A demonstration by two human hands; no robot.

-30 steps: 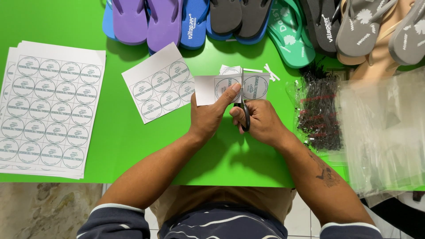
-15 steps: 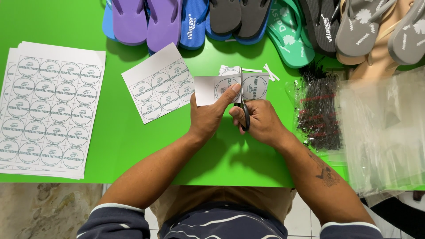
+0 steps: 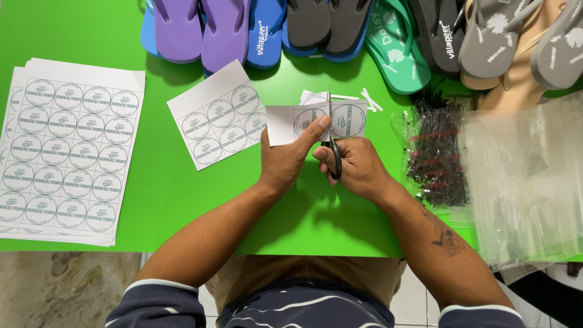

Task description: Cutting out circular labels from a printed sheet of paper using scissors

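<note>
My left hand pinches a short white strip of round printed labels over the green table. My right hand grips black-handled scissors whose blades run up through the strip between two labels. A piece of label sheet with several circles lies just left of my hands. Thin white paper offcuts lie behind the strip.
A stack of full label sheets covers the table's left side. Flip-flops in purple, blue, dark grey, green and tan line the far edge. A bag of small black fasteners and clear plastic bags lie at right.
</note>
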